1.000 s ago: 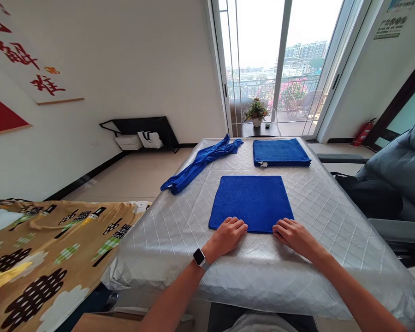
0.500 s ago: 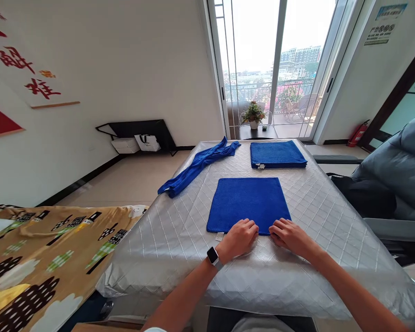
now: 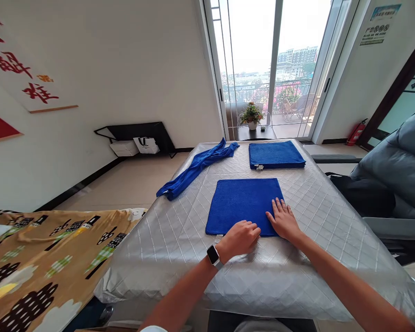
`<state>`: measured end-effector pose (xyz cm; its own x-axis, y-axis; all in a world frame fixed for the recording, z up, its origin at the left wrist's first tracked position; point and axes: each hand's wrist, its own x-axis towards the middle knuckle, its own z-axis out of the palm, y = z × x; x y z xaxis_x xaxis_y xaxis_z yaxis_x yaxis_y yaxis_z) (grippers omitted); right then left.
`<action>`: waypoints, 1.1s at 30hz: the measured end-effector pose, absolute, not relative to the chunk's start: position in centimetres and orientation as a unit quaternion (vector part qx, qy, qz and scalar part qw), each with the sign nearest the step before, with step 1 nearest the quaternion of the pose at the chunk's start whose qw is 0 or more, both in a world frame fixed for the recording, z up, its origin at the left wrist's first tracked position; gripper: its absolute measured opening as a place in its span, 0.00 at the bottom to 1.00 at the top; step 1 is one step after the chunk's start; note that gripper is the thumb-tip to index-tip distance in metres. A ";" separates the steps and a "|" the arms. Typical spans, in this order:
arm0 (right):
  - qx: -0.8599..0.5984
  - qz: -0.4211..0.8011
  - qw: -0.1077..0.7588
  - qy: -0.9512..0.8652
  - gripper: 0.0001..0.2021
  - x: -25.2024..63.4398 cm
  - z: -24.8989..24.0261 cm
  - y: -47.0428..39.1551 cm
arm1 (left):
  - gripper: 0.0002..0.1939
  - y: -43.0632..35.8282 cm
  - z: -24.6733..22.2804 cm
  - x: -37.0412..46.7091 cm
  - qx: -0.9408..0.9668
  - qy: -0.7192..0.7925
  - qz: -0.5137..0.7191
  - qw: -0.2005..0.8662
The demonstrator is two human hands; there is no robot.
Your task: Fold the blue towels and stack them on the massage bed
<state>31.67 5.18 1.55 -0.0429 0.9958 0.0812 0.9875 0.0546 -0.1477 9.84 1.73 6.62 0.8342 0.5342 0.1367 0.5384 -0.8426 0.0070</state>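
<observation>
A folded blue towel [image 3: 244, 203] lies flat in front of me, with a small white label at its near left corner. My left hand [image 3: 242, 237], with a watch on its wrist, is closed with curled fingers on the towel's near edge. Flat on the towel's right side rests my right hand [image 3: 283, 219], fingers outstretched and holding nothing. Farther back on the right sits a neat stack of folded blue towels [image 3: 276, 154]. To the left, a crumpled blue towel [image 3: 200, 166] stretches along the table's edge.
A silver quilted cover [image 3: 180, 244] drapes the table. A patterned blanket [image 3: 69, 249] lies at the left, and a grey padded chair [image 3: 397, 170] stands close on the right. Behind the table, a potted plant [image 3: 252, 115] stands before the glass door.
My right hand has let go of the towel's near edge, moved forward and spread flat on its right side. My left hand has stayed at the near edge.
</observation>
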 end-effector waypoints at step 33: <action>-0.709 0.038 0.043 -0.703 0.36 31.4 2.6 12.2 | 0.40 1.5 -0.4 -1.1 -0.760 -0.637 -0.117 0.054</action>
<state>31.36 12.21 2.61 0.0098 0.9999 0.0075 0.9934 -0.0089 -0.1144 -1.12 1.49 -0.40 0.1615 0.9558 0.2459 0.9808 -0.1830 0.0672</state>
